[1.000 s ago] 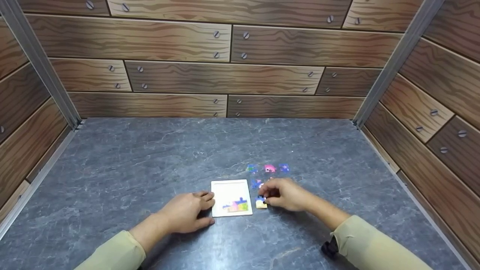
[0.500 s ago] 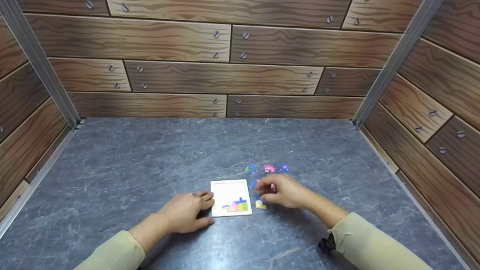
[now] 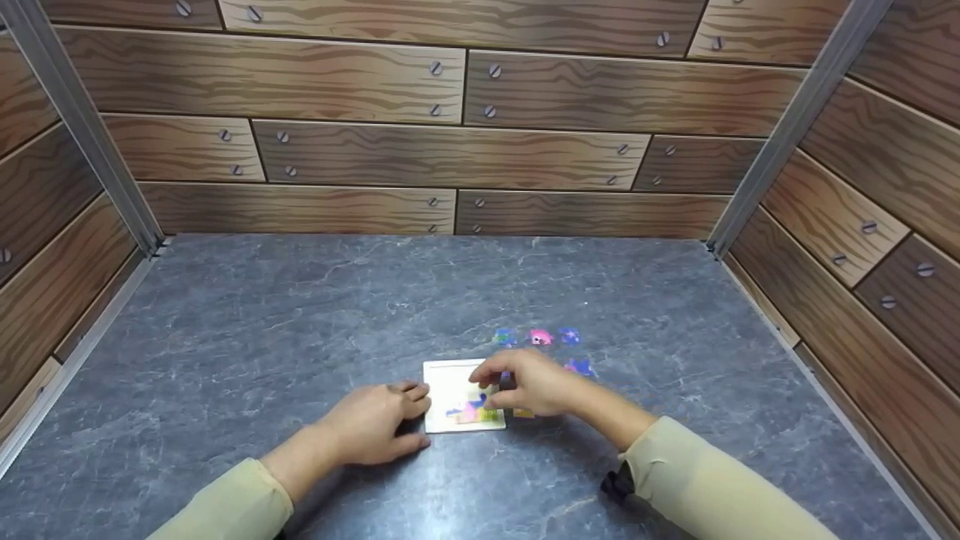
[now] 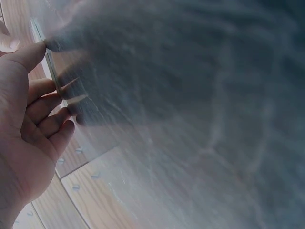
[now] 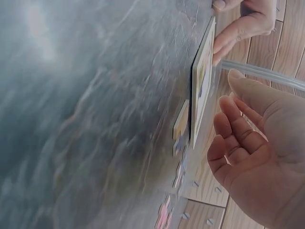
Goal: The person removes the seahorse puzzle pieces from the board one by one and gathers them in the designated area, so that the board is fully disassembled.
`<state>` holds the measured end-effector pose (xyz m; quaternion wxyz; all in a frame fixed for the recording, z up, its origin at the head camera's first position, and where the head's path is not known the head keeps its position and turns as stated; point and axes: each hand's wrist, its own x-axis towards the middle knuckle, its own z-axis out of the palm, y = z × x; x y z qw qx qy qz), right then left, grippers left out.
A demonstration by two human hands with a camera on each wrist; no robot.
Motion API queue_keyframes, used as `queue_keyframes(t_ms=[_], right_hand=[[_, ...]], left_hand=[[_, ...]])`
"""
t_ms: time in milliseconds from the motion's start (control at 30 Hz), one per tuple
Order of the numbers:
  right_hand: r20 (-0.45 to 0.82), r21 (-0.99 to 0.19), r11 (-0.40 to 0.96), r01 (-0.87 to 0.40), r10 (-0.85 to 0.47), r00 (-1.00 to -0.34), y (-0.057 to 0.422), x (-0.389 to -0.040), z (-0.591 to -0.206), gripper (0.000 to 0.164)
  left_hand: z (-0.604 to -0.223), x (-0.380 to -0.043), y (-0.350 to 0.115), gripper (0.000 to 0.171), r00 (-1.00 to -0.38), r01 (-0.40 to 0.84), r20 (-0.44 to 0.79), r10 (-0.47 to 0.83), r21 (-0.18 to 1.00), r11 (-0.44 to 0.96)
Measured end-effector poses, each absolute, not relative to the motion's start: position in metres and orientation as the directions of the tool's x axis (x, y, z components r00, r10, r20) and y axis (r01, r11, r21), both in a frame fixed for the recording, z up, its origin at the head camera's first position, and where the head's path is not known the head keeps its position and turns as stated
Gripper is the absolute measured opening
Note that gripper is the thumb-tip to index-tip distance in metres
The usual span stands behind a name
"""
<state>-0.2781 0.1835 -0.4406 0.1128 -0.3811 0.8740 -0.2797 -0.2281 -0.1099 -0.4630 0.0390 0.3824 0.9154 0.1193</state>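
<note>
A white puzzle tray lies flat on the table, with colourful jigsaw pieces joined along its lower right. My left hand rests beside the tray, its fingertips touching the left edge. Over the tray's right side hovers my right hand, fingers loosely bent. The right wrist view shows a gap between thumb and fingers and no piece there. Just right of the tray, partly covered by that hand, lies a yellow-and-blue piece. Other loose pieces are hidden or half hidden beneath the hand.
Behind my right hand lie a green-and-blue piece, a pink piece and a blue piece with a star shape. A blue-purple piece lies nearer. Wood-patterned walls enclose the dark marbled table.
My right hand first lifted slightly off the yellow-and-blue piece, then moved left over the tray. The blue-purple piece has come into sight behind it. My left hand and the tray stayed put.
</note>
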Motion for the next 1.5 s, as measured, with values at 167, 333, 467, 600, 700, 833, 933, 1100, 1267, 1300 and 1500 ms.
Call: queue_keyframes(t_ms=[167, 333, 467, 600, 700, 833, 933, 1100, 1267, 1300, 1500], right_hand=[[0.015, -0.575, 0.521, -0.631, -0.764, -0.644, 0.173, -0.280, -0.447, 0.038], [-0.001, -0.562, 0.510, -0.651, -0.788, -0.616, 0.168, -0.280, -0.452, 0.039], [-0.003, -0.559, 0.506, -0.657, -0.793, -0.609, 0.167, -0.280, -0.454, 0.038], [-0.003, -0.565, 0.497, -0.659, -0.800, -0.601, 0.167, -0.280, -0.454, 0.037], [0.011, -0.569, 0.475, -0.672, -0.812, -0.583, 0.167, -0.281, -0.455, 0.037], [0.035, -0.572, 0.441, -0.692, -0.829, -0.558, 0.167, -0.281, -0.455, 0.038], [0.041, -0.571, 0.430, -0.699, -0.836, -0.547, 0.167, -0.281, -0.455, 0.039], [-0.009, -0.577, 0.440, -0.689, -0.846, -0.533, 0.168, -0.281, -0.452, 0.037], [-0.083, -0.568, 0.476, -0.671, -0.844, -0.529, 0.169, -0.282, -0.448, 0.035], [-0.092, -0.566, 0.480, -0.670, -0.844, -0.528, 0.169, -0.282, -0.447, 0.035], [-0.119, -0.581, 0.482, -0.655, -0.847, -0.518, 0.169, -0.284, -0.447, 0.036]], left_hand=[[-0.463, -0.229, -0.110, 0.047, -0.696, 0.703, 0.031, 0.718, 0.232, 0.672], [-0.463, -0.229, -0.109, 0.045, -0.692, 0.707, 0.036, 0.721, 0.235, 0.667], [-0.463, -0.228, -0.109, 0.043, -0.691, 0.707, 0.036, 0.722, 0.241, 0.665], [-0.463, -0.229, -0.110, 0.044, -0.692, 0.707, 0.041, 0.721, 0.240, 0.665], [-0.464, -0.230, -0.111, 0.045, -0.693, 0.707, 0.045, 0.720, 0.238, 0.666], [-0.464, -0.230, -0.111, 0.046, -0.694, 0.706, 0.044, 0.719, 0.241, 0.666], [-0.463, -0.229, -0.111, 0.046, -0.696, 0.702, 0.040, 0.717, 0.246, 0.668], [-0.463, -0.228, -0.111, 0.047, -0.698, 0.700, 0.035, 0.715, 0.244, 0.671], [-0.463, -0.228, -0.110, 0.043, -0.699, 0.700, 0.034, 0.714, 0.234, 0.674], [-0.463, -0.228, -0.110, 0.042, -0.699, 0.700, 0.034, 0.714, 0.233, 0.675], [-0.463, -0.228, -0.110, 0.040, -0.700, 0.698, 0.027, 0.713, 0.234, 0.677]])
